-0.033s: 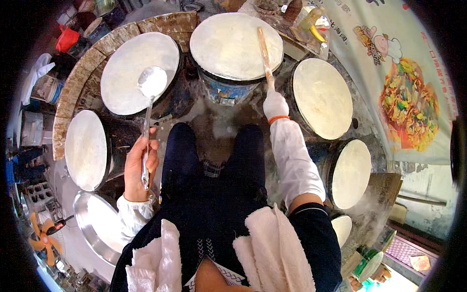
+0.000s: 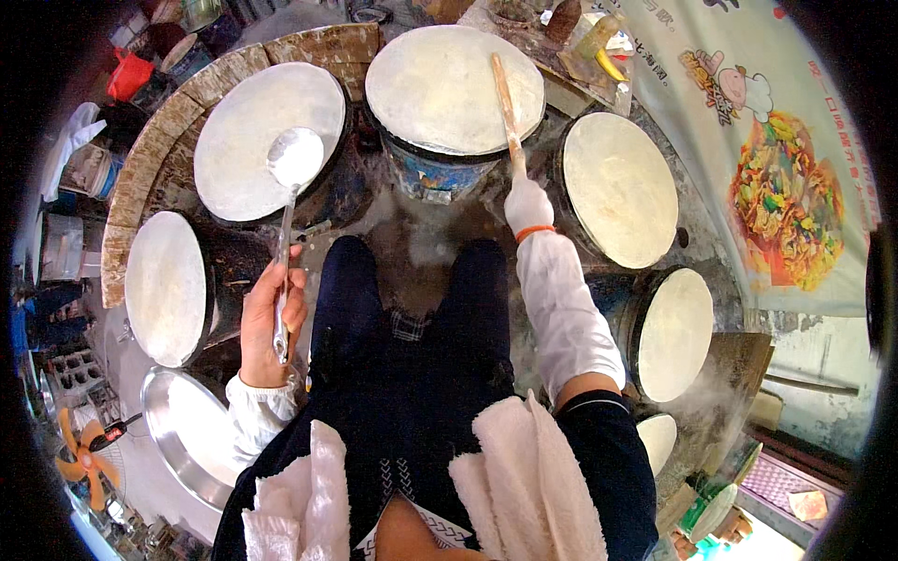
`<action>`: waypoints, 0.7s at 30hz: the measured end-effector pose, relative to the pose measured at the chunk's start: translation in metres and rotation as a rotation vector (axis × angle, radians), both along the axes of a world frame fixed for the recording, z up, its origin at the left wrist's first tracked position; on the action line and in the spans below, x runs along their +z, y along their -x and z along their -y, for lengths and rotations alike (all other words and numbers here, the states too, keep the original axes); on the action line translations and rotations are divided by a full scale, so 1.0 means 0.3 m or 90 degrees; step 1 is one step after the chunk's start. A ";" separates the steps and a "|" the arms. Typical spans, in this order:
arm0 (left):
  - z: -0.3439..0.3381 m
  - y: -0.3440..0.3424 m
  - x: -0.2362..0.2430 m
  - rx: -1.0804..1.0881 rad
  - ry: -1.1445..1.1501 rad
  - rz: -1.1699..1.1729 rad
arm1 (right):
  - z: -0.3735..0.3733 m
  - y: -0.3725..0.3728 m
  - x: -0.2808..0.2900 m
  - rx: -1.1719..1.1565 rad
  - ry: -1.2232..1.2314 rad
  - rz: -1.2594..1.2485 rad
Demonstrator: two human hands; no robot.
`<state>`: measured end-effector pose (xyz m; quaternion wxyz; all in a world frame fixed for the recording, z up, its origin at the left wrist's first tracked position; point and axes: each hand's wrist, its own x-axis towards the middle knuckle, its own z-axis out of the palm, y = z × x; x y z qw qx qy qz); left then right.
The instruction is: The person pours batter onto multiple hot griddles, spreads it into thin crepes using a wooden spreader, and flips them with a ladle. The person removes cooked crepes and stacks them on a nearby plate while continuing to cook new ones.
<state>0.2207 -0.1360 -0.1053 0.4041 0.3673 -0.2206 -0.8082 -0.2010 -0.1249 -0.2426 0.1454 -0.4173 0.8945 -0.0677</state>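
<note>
Bare fingers of my left hand (image 2: 273, 313) are wrapped round the handle of a long metal ladle (image 2: 296, 157). Its round bowl shows over the near right part of a pale, batter-coated round griddle (image 2: 253, 112); whether it touches cannot be told. In a white glove with an orange band at the wrist, my right hand (image 2: 529, 206) grips a flat wooden spreader (image 2: 506, 107). The spreader's long blade reaches across the right side of the middle griddle (image 2: 435, 84), which a thin pale layer covers.
More coated griddles curve round me, including a left one (image 2: 166, 288) and two on the right, one upper (image 2: 621, 190) and one lower (image 2: 675, 335). A wide metal basin (image 2: 192, 435) stands at my lower left, near an orange fan (image 2: 86, 458). Brick edging (image 2: 154, 150) borders the far left.
The ladle has shifted very slightly to the right. The wooden spreader and my right hand have moved a touch to the left.
</note>
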 end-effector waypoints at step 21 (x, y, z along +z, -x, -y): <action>0.005 0.051 0.032 -0.014 -0.011 -0.006 | -0.011 0.146 -0.103 -0.037 0.254 0.050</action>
